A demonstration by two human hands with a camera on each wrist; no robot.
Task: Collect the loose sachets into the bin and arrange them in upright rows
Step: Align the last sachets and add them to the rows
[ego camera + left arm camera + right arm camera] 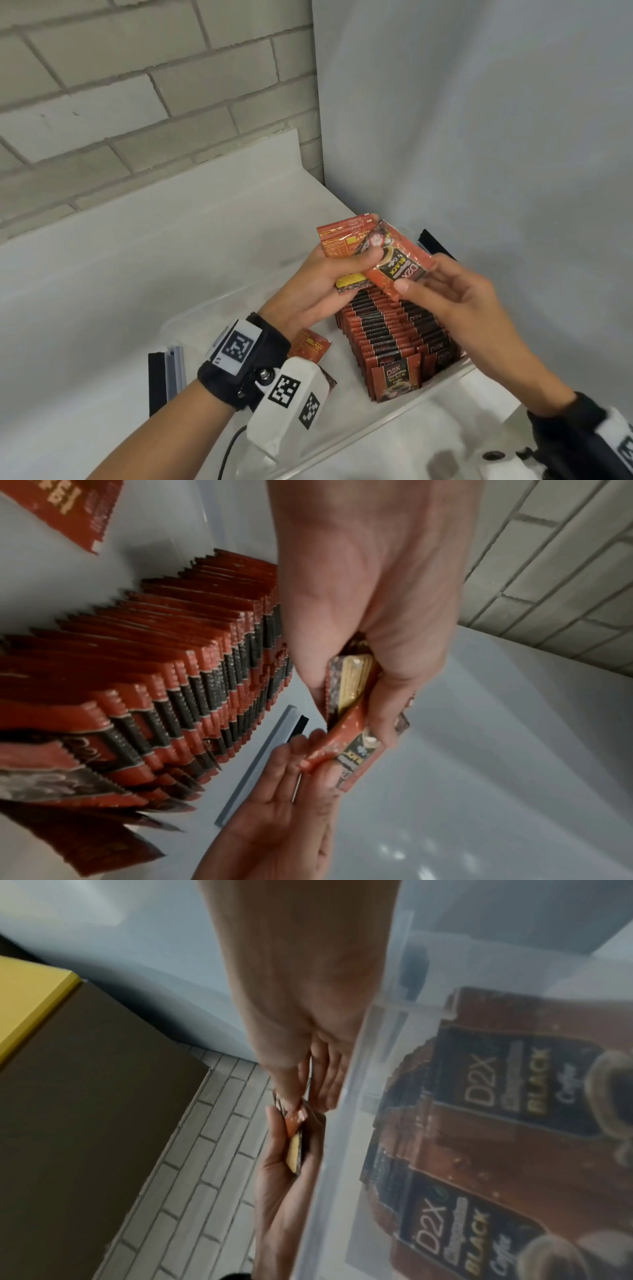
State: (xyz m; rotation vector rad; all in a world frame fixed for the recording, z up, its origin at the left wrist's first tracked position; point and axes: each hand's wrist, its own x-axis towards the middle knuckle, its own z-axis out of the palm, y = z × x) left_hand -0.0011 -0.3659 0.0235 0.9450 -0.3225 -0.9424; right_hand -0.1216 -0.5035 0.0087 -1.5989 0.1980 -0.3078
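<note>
Left hand (318, 284) up close is gripping a small stack of sachets (342, 240), thumb clamped across the front, held just above the far end of the clear bin (445, 380). Right hand (455, 294) pinches the front sachet (397, 263) of that stack by its near edge, label upside down. Below, upright rows of sachets (387, 332) fill the bin's right side. One loose sachet (310, 344) lies flat on the left.

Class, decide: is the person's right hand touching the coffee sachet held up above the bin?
Touching. The head view shows the right hand pinching the coffee sachet's lower edge between thumb and fingertips, while the left hand grips it with others.
</note>
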